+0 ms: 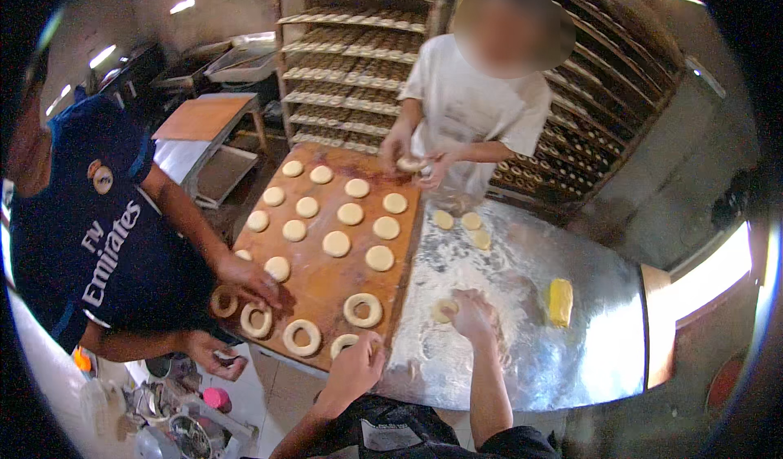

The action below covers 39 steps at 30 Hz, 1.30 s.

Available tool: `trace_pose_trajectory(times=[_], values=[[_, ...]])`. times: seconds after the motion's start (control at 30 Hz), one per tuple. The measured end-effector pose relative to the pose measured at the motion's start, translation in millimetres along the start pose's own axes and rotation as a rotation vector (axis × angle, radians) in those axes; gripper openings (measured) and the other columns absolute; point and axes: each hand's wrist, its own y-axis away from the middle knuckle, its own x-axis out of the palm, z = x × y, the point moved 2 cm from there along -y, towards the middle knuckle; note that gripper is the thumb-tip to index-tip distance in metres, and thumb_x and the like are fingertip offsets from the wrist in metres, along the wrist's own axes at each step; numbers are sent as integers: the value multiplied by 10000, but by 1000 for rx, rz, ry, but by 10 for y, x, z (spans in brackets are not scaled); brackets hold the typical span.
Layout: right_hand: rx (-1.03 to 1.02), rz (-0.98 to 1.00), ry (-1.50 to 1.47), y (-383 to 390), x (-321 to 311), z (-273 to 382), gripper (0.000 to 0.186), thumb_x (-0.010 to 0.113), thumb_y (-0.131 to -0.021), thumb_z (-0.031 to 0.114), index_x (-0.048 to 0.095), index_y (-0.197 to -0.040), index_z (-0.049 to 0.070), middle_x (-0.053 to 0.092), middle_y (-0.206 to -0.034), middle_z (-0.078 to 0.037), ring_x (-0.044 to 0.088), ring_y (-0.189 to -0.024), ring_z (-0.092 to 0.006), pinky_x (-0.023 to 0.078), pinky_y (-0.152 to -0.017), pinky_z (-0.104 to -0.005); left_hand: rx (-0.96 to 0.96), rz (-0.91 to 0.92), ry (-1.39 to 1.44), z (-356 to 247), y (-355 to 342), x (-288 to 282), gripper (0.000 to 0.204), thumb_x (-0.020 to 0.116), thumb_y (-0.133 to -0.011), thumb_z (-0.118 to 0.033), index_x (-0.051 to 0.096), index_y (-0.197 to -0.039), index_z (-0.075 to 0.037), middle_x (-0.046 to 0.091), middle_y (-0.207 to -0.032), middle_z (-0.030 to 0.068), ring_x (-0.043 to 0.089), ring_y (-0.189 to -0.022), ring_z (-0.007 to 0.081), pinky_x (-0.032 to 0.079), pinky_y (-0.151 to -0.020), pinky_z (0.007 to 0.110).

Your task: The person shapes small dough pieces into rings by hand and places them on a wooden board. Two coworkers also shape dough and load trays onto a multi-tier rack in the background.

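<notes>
My left hand (356, 371) has its fingers curled at the right edge of a dough ring (342, 345), which lies at the near edge of a wooden board (322, 302); the hand hides part of the ring. On the floured metal table (530, 361), my right hand (475, 316) bends down with its fingertips at a small flat dough round (444, 310). More dough rings (303, 338) sit along the board's near side. Beyond them lie several uncut dough rounds (336, 243) in rough rows.
At the left, a co-worker's hand (251, 283) reaches over the board's rings. Across the table, another person in a white shirt (481, 92) holds a dough ring (410, 164). A yellow block (560, 302) and three dough rounds (471, 221) rest on the metal. Behind stand loaded racks (355, 57).
</notes>
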Motion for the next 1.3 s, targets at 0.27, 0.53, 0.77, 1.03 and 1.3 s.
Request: trace_pose_trajectory(times=[0.27,0.53,0.77,1.03,1.3], values=[[-133,261,-713,140,-298,-338,421,750,-827,117,506,-1159,28,646,-1026,-142,648,-867,-280,511,-739,-390,-155,267,208,-368,-552,1168,353,573,-1005,-265,589,-1221,14,718,-929,187,726,-811,247,571,-698,376],[-75,338,-1254,535,-534,-866,660,713,-828,-20,296,-1338,36,642,-1020,-158,635,-946,-209,517,-808,-336,-83,201,535,-1023,-410,1500,313,739,-899,-178,657,-1128,19,722,-954,110,684,-865,144,559,-757,286],[-174,-176,-883,460,-400,-871,725,646,-735,-61,377,-1401,42,576,-1196,-141,616,-1060,-301,501,-882,-415,191,-70,39,-1299,-423,1749,369,696,-763,51,607,-1115,-20,614,-899,164,636,-887,334,536,-780,392],[-11,525,-2136,625,-334,-970,521,601,-908,244,444,-1367,52,650,-1013,-124,624,-930,-220,500,-790,-343,182,13,829,-1059,-269,1879,495,613,-921,-81,405,-1368,-39,577,-995,118,619,-907,263,526,-844,390],[-245,298,-1754,771,-374,-658,662,453,-998,566,349,-1480,124,634,-723,-84,566,-595,-158,425,-584,-255,325,-190,-142,-869,-185,1895,443,492,-1017,-320,421,-1309,4,662,-991,255,650,-612,358,541,-546,440]])
